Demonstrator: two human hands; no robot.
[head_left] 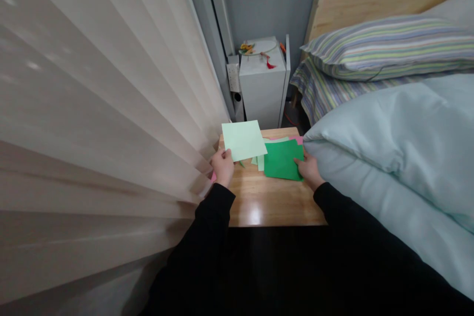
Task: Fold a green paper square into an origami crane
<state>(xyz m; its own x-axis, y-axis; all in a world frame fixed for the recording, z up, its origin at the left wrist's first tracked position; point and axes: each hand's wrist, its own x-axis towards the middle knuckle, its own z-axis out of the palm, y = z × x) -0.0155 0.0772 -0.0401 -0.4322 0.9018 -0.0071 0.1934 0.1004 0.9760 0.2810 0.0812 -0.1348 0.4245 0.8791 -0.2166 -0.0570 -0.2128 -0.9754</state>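
Between the thumb and fingers of my left hand (222, 165) a sheet of pale green paper (244, 139) is pinched by its lower left corner. My right hand (309, 168) grips a dark green sheet of paper (282, 159) at its right edge. Both sheets are over the wooden table (274, 205). Behind the dark green sheet, more light green paper (260, 163) lies partly covered. Some pink paper (299, 139) shows past its upper right corner, and another bit of pink sits below my left wrist.
A pale curtain (111, 108) hangs along the left side. On the right, a light blue quilt (388, 148) reaches the table's edge, with a striped pillow (392, 47) above it. Beyond the table stands a white cabinet (261, 91) with small items on top.
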